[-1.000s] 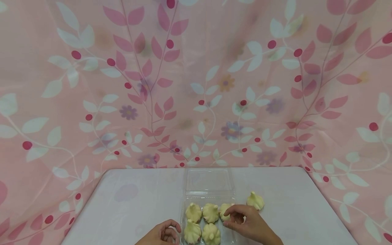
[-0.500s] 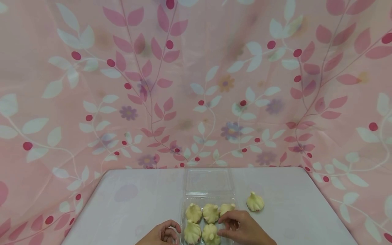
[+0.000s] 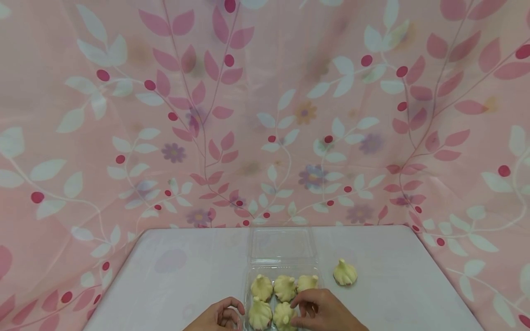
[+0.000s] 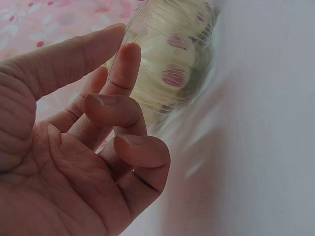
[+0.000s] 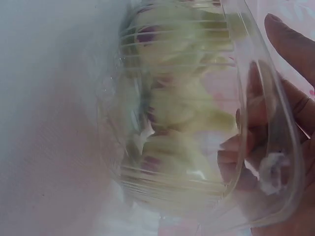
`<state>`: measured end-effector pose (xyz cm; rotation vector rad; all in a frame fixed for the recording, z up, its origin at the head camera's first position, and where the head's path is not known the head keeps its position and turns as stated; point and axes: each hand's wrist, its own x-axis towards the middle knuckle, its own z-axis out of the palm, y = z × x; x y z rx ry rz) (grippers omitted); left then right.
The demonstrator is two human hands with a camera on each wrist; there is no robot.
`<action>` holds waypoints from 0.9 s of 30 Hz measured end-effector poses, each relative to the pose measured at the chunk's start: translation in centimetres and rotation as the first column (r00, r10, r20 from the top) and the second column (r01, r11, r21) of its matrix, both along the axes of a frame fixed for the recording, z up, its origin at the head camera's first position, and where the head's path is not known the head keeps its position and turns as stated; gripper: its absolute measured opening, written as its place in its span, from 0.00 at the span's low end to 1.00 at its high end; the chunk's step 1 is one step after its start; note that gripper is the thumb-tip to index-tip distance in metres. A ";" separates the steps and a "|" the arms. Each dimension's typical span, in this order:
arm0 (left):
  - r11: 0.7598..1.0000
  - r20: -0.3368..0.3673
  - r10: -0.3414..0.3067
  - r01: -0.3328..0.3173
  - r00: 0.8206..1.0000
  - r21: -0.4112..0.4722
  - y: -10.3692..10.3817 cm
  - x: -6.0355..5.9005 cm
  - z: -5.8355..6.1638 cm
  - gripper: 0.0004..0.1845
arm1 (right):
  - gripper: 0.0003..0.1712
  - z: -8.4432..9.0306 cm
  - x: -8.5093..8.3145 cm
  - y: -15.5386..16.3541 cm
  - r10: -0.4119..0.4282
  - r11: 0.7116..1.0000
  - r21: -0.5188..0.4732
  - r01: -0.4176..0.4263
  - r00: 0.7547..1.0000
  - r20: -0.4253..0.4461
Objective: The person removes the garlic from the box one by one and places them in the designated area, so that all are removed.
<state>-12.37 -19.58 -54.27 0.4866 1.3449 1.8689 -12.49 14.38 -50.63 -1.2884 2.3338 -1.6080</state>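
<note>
A clear plastic clamshell container point(image 3: 247, 303) lies unfolded, holding several pale garlic bulbs point(image 3: 262, 288) in two rows; purple marks show on their undersides in both wrist views. My left hand point(image 3: 218, 316) pinches the container's left rim, thumb on one side and index finger on the other in the left wrist view point(image 4: 98, 128), the other fingers curled. Over the front right of the container, my right hand point(image 3: 323, 312) has thumb and fingertips at the front middle garlic bulb point(image 3: 283, 316). Through the clear wall, curled right fingers point(image 5: 234, 157) show beside the bulbs.
Another garlic bulb point(image 3: 345, 273) sits on the white tabletop point(image 3: 186, 271) right of the container. The clear lid point(image 3: 283, 243) lies folded back toward the far edge. A pink leaf-patterned curtain point(image 3: 265, 115) hangs behind the table.
My right hand has left the back right garlic bulb and moved forward and left to the front middle bulb, which has shifted slightly. My left hand stays in place.
</note>
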 end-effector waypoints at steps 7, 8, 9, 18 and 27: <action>1.000 0.006 0.005 -0.005 1.000 0.009 0.0 0.1 0.0 0.15 | 0.13 -1.7 -0.4 0.0 0.031 0.999 0.037 -0.031 0.999 -0.010; 1.000 0.007 0.006 -0.006 1.000 0.008 0.0 0.2 0.1 0.15 | 0.13 -1.8 -0.4 0.0 0.032 0.999 0.042 -0.031 0.999 -0.017; 1.000 0.011 0.005 -0.005 1.000 0.005 0.0 0.2 0.2 0.15 | 0.13 -1.8 -0.4 0.0 0.031 0.998 0.048 -0.030 0.999 -0.021; 0.999 0.032 0.004 -0.003 0.999 -0.042 0.0 0.1 0.8 0.16 | 0.10 -1.5 -0.3 -0.5 0.024 0.996 0.087 -0.019 0.998 -0.059; 1.000 0.016 0.009 -0.009 1.000 -0.029 0.1 0.1 0.5 0.17 | 0.10 -2.3 -0.4 -0.8 0.018 0.996 0.089 -0.009 0.994 -0.103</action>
